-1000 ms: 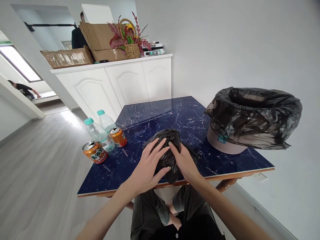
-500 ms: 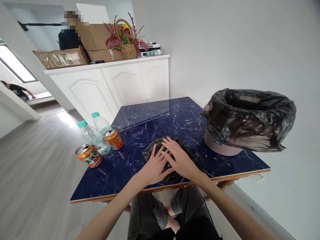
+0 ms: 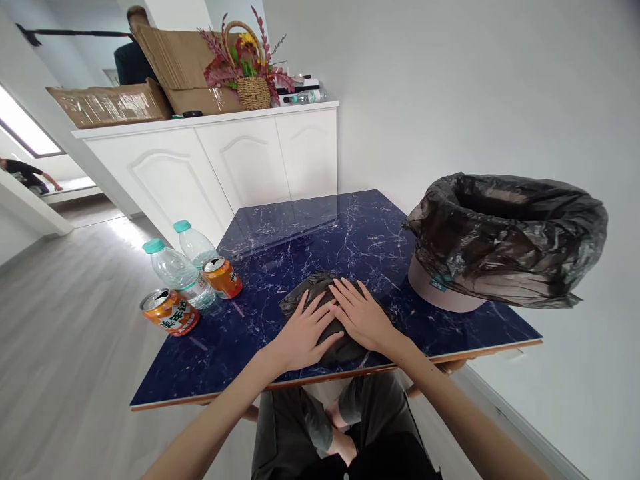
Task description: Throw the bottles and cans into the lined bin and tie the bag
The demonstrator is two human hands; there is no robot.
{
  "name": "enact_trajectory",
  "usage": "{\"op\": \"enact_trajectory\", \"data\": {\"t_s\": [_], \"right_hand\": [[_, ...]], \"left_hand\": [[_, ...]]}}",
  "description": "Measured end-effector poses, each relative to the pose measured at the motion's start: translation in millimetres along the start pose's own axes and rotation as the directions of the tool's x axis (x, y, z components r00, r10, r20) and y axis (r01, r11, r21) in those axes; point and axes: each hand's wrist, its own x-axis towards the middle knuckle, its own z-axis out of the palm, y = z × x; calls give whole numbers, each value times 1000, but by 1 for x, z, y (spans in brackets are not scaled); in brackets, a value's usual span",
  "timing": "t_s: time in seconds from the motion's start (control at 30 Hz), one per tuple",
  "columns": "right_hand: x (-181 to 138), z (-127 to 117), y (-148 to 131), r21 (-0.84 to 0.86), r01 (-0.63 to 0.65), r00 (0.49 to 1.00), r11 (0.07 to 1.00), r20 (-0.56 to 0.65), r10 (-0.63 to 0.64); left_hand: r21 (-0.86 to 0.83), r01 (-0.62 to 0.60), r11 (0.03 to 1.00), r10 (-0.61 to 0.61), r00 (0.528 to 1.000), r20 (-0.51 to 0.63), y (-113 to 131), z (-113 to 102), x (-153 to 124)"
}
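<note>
A crumpled black plastic bag lies near the front edge of the dark blue marbled table. On top of it rests my left hand, fingers stretched out and spread. My right hand lies flat on the bag too, its fingertips close beside those of the left. Both palms cover much of the bag, so what is under them is hidden. To the right stands a pale pink bin lined with a black bag folded over its rim.
Two orange drink cans and two clear bottles with teal caps stand along the table's left side. Behind, a white cabinet carries cardboard boxes and a flower basket. Two people are in the background.
The left hand has spread flatter over the bag, and the right hand's fingers now lie straighter and lower on it. The bag looks more pressed down. The view has shifted slightly.
</note>
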Motion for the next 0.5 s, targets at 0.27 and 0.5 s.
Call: {"op": "enact_trajectory", "data": {"t_s": [0.27, 0.5], "right_hand": [[0, 4, 2, 28, -14, 1000, 1000, 2, 14], [-10, -17, -26, 8, -37, 999, 999, 24, 37]], "left_hand": [[-52, -63, 997, 66, 996, 59, -39, -24, -42], [-17, 9, 1000, -8, 997, 72, -42, -28, -59]]}}
